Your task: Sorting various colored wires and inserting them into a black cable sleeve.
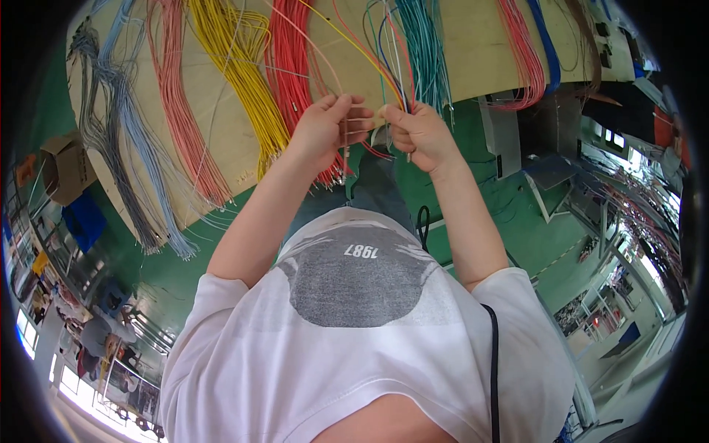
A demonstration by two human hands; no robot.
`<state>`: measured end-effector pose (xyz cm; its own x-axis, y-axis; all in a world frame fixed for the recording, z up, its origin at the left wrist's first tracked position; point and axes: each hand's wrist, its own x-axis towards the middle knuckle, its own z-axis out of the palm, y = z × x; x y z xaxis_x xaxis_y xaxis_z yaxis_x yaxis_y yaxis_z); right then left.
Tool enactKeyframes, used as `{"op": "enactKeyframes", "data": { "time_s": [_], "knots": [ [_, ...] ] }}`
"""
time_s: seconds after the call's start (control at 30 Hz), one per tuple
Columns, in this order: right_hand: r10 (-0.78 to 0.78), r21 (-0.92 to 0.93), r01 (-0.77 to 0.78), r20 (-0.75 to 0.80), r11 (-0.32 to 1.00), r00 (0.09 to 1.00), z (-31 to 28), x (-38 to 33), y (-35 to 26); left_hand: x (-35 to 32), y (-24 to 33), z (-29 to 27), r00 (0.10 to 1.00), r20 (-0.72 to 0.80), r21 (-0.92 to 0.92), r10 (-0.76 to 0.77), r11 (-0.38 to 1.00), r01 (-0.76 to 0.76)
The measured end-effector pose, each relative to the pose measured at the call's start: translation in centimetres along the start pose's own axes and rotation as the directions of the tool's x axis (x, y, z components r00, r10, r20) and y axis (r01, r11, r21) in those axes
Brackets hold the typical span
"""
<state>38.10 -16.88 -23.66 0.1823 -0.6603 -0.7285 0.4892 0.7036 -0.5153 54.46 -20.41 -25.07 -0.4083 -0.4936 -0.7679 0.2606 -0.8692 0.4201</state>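
Note:
My left hand [322, 134] is closed, its thumb and fingers pinching a thin pale pink wire [325, 57] close to its end. Opposite it, my right hand [425, 139] grips a small bundle of wires [389, 72] in mixed colours, yellow, red, blue and white among them. A gap separates the two hands, which are held over the near edge of the table [480, 52]. Behind my left hand lies a thick bundle of red wires [289, 46]. Teal wires [422, 44] lie just past my right hand.
Yellow wires [238, 77], salmon wires [183, 122], grey wires [103, 133] and light blue wires [144, 151] spread leftward, ends overhanging the table edge. Pink wires [526, 59] and a blue bundle [545, 48] lie right. A cardboard box [66, 170] stands beyond the table's left end.

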Motion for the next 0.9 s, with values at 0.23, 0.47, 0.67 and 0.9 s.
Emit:
{"op": "enactKeyframes", "data": {
  "time_s": [0.23, 0.47, 0.67, 0.9],
  "knots": [
    [-0.151, -0.161, 0.136, -0.086, 0.978, 0.985, 2.1, 1.7, 3.7, -0.4, 0.0, 0.2, 0.99, -0.106, 0.123, 0.093, 0.989, -0.08],
    [-0.442, -0.763, 0.237, -0.07, 0.601, 0.894, 4.3, 1.4, 3.7, 1.1, -1.7, -0.7, 0.975, -0.144, 0.124, 0.166, 0.981, -0.149],
    [-0.571, -0.968, 0.123, -0.024, 0.217, 0.82, 4.1, 0.9, 3.7, 1.1, -0.4, -0.9, 0.984, -0.139, -0.059, 0.111, 0.991, -0.12],
    [-0.63, -0.987, 0.089, -0.015, 0.133, 0.777, 3.5, 0.6, 3.8, 0.3, -0.1, 2.0, 0.962, -0.165, 0.256, 0.218, 0.951, -0.172]
  ]
}}
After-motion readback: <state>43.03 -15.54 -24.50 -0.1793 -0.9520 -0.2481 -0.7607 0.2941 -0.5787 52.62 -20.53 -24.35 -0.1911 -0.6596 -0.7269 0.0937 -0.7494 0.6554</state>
